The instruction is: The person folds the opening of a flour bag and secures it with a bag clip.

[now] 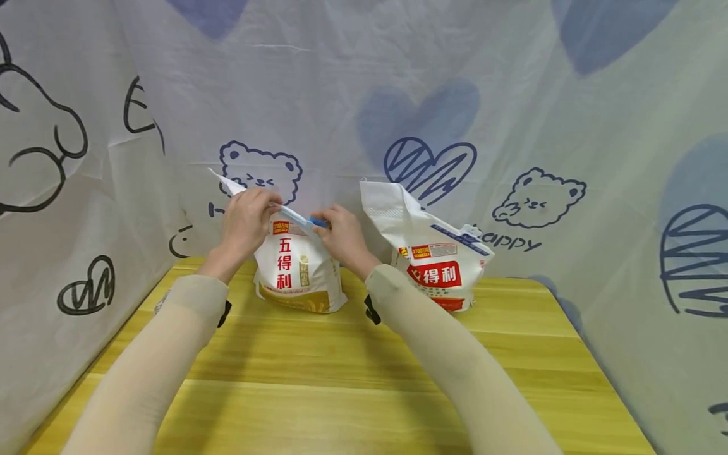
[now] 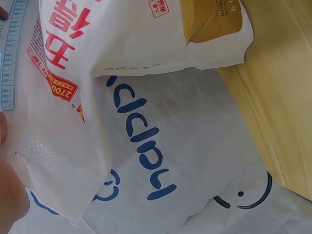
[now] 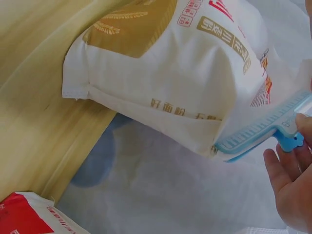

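A white flour bag (image 1: 296, 268) with red lettering and a gold lower band stands at the back of the table. Across its upper part lies a light blue bag clip (image 3: 265, 126) with a brighter blue handle. My left hand (image 1: 247, 218) grips the bag's top on the left; most of that hand is outside the left wrist view. Fingers of my right hand (image 1: 341, 234) pinch the clip's handle at the bag's right side. In the right wrist view the clip's toothed bar spans the bag's gathered neck, and the right thumb (image 3: 304, 126) rests on the handle.
A second white flour bag (image 1: 435, 272) with a red label stands to the right, its top slanting up leftward. A dark blue strip (image 1: 455, 234) runs along its upper edge. Behind the wooden table (image 1: 318, 392) hangs a patterned cloth (image 1: 330, 114).
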Available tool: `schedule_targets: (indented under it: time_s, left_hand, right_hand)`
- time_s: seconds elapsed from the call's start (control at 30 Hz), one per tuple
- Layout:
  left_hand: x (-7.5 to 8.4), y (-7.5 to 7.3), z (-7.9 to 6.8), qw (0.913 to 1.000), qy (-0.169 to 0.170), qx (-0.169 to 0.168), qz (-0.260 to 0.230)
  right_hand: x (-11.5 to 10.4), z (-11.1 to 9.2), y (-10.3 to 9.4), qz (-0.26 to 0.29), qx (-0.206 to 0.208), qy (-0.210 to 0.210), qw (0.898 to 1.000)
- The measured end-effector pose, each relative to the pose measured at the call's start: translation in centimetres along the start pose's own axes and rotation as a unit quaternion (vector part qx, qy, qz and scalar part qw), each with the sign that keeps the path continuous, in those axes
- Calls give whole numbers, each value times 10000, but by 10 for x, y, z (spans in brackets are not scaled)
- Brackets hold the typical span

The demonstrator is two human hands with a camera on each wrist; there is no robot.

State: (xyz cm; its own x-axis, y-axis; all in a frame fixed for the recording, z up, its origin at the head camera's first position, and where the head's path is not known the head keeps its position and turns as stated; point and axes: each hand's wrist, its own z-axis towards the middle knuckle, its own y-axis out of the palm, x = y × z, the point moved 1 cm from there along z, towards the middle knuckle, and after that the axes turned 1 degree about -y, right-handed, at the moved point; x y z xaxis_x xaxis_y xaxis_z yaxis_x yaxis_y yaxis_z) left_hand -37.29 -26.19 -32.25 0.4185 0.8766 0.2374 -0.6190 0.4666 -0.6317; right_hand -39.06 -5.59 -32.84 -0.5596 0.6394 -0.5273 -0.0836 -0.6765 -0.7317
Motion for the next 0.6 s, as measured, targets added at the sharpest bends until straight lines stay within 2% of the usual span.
schedule_targets:
  time_s: [0.2,0.4,0.6]
  left_hand:
    - [0,-1,-1,9998,-1,168,-49]
    - [2,-2,-3,9993,38,346,-138]
    - [10,-4,-10,9966,-300,524,-557]
  right_hand:
    - [-1,-6,1,271,19,46,9996]
    - [0,-13,-5,222,153,-264,9993]
    - [5,-23,-19,161,443,-713,9963]
